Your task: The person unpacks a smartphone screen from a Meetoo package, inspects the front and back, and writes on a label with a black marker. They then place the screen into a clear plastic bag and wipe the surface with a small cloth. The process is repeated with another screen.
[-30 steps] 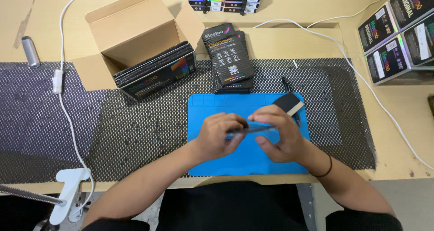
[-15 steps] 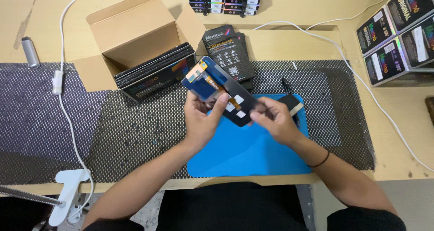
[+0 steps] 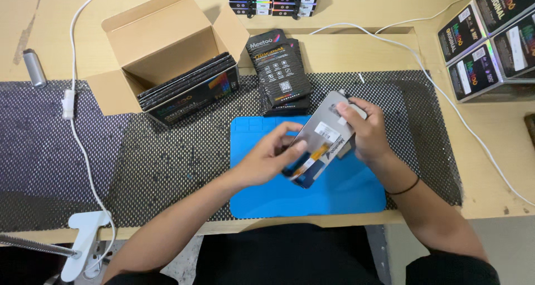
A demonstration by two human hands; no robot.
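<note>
Likely a phone-repair workbench: blue repair mat (image 3: 334,198), mesh liner (image 3: 139,168), stacked black parts boxes (image 3: 490,40).

A pale wooden table (image 3: 356,54) carries a dark mesh mat (image 3: 167,157) and, on that, a blue work mat (image 3: 334,193). An open cardboard box (image 3: 161,45), stacks of flat black boxes (image 3: 490,37) and a white cable (image 3: 75,134) also rest there.

open box (image 3: 167,51) left, dark packets (image 3: 281,70) ahead
</note>
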